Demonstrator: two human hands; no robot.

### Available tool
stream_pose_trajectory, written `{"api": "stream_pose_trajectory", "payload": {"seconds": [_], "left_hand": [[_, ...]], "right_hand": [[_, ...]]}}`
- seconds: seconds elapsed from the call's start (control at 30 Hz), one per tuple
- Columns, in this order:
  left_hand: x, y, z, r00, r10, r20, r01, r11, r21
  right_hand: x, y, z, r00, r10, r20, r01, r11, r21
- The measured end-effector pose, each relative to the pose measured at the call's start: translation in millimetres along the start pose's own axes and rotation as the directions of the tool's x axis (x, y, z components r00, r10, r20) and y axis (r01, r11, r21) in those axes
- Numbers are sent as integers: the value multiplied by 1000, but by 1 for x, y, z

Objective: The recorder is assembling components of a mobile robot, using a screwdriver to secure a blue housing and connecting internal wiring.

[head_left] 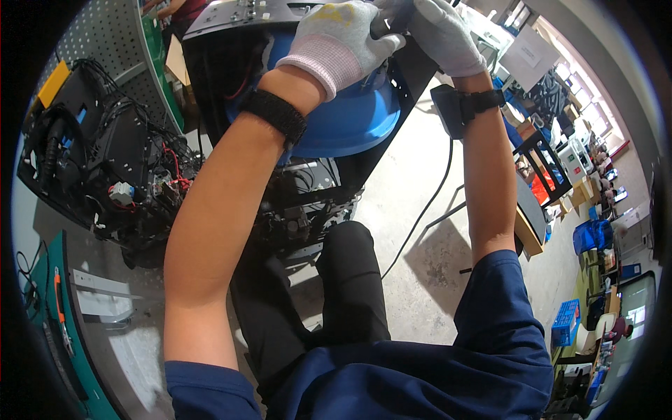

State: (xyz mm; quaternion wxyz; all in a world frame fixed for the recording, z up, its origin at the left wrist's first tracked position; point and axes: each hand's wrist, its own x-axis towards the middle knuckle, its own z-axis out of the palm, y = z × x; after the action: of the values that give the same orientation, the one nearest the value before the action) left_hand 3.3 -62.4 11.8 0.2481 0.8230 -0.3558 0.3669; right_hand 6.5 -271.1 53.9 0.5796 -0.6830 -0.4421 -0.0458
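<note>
Both my hands wear pale grey knit gloves and meet at the top edge of the head view. My left hand [341, 40] is over the right part of a black metal housing [210, 63], its thumb pointing toward the other hand. My right hand [448, 36] has its fingers bent around a small dark piece [393, 17] between the two hands. The picture's edge cuts that piece off, so its kind cannot be made out. Below the left hand, a round blue plastic tub [343, 129] sits inside the housing. Small metal parts [252, 12] lie on the housing's top.
An opened black machine with loose wiring [126, 161] stands at left, before a perforated panel [98, 35]. A green mat [77, 336] carries an orange-handled tool [59, 297]. A black cable [435, 192] crosses the floor. A blue crate [565, 322] is at far right.
</note>
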Motion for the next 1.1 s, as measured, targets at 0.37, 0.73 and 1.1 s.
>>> {"api": "stream_pose_trajectory", "payload": {"seconds": [0.37,0.73,1.1], "left_hand": [[-4,10,-20,992,-58,109,87,955,-283],[-4,8,-10,999,-18,-37,9,975,-223],[-1,-4,10,990,68,-125,-78,994,-80]], "right_hand": [[-1,7,-3,996,7,-87,-5,1000,18],[0,2,2,992,20,-123,-26,998,-50],[0,9,-7,994,7,-108,-6,1000,12]]}}
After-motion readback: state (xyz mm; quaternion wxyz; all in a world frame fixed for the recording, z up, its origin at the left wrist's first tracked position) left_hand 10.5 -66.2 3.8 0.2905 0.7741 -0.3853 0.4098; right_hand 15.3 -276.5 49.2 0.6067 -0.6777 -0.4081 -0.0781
